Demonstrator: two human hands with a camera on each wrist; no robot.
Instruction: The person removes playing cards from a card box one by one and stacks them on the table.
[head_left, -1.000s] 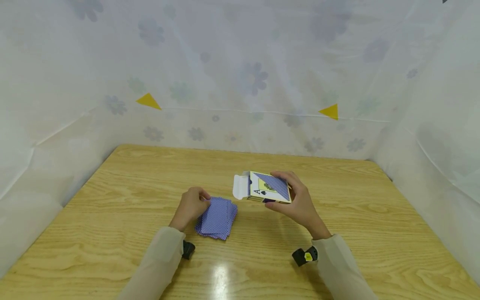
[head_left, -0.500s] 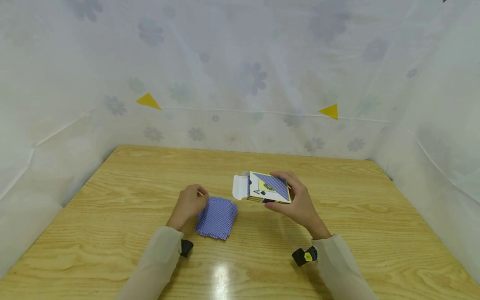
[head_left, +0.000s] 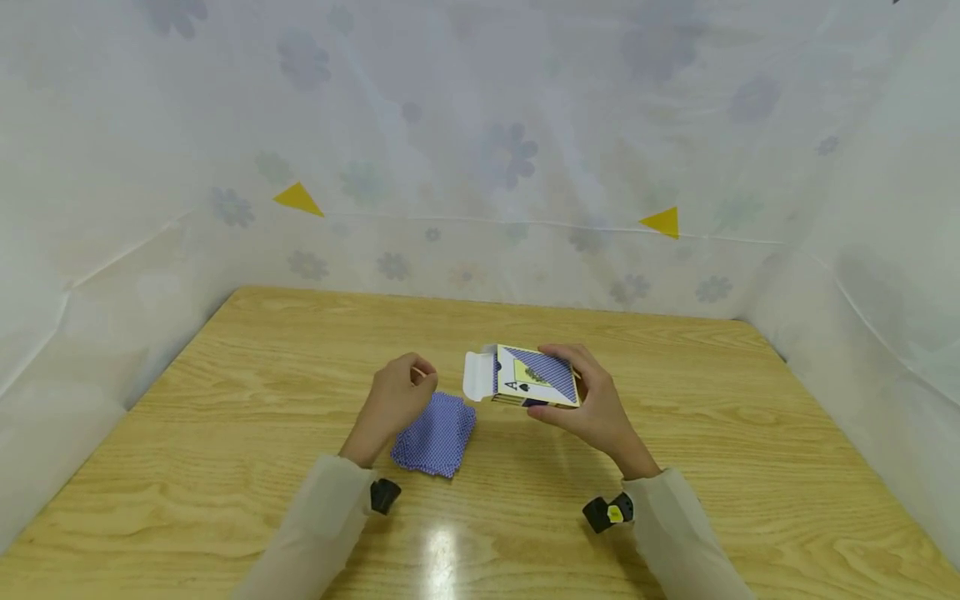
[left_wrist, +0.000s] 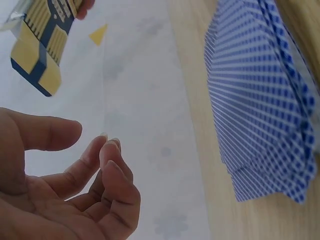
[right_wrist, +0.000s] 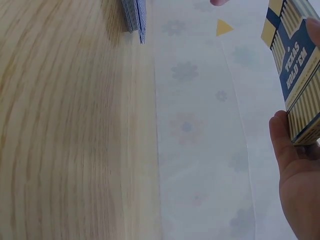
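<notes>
My right hand point(head_left: 592, 404) grips a playing card box point(head_left: 538, 375) between thumb and fingers, above the table. The box's white end flap point(head_left: 478, 376) stands out to the left, and its top shows an ace of spades print. "TEXAS HOLD 'EM" reads on its side point(right_wrist: 295, 62) in the right wrist view. My left hand point(head_left: 401, 396) hovers over the upper left of a loose stack of blue-checked playing cards point(head_left: 438, 437). Its fingers are loosely curled with nothing between them; in the left wrist view the thumb point(left_wrist: 55, 132) is apart from the fingertips. The cards lie back side up, slightly uneven.
A wooden table point(head_left: 675, 533) lies under everything. White flowered sheeting point(head_left: 465, 125) rises behind it and at both sides, with two yellow triangles point(head_left: 300, 200) on the back sheet. Each wrist wears a black camera point(head_left: 385, 496).
My left hand lifted slightly off the edge of the card stack, then moved right and a little farther away over it. The right hand and card box have stayed nearly still.
</notes>
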